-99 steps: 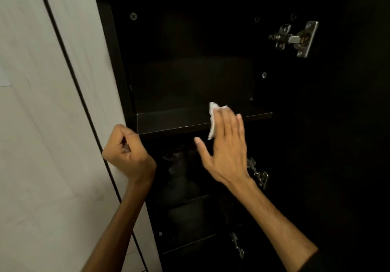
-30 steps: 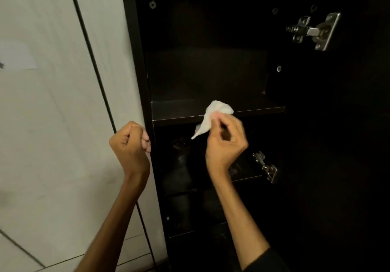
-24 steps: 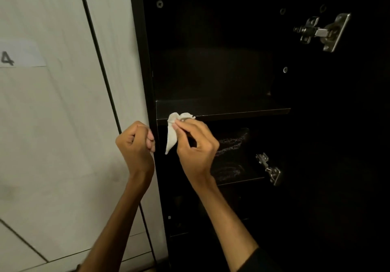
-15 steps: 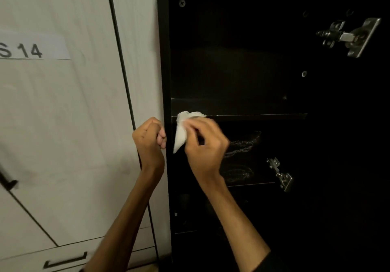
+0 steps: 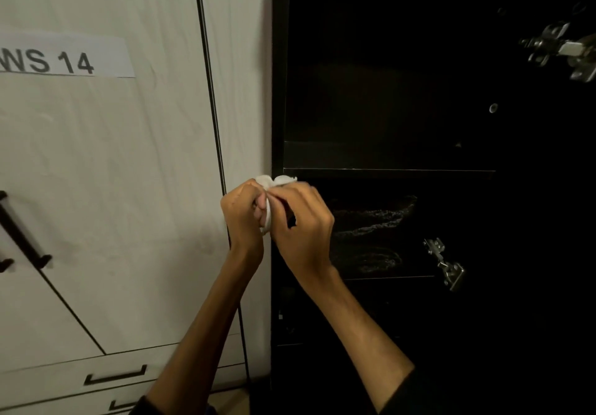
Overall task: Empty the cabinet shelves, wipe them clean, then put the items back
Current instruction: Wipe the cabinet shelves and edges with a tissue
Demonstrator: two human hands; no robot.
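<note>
I have withdrawn the cloth (image 5: 269, 185) from the shelf (image 5: 387, 173); left hand (image 5: 243, 213) and right hand (image 5: 303, 221) now pinch it together: refolding, I judge.

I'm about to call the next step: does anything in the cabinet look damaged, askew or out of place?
Nothing stands out. The upper shelf sits level and looks bare, and the hinges look intact. Both hands, left and right, hold the white cloth in front of the cabinet's left edge. The lower shelves are too dark to judge.
</note>
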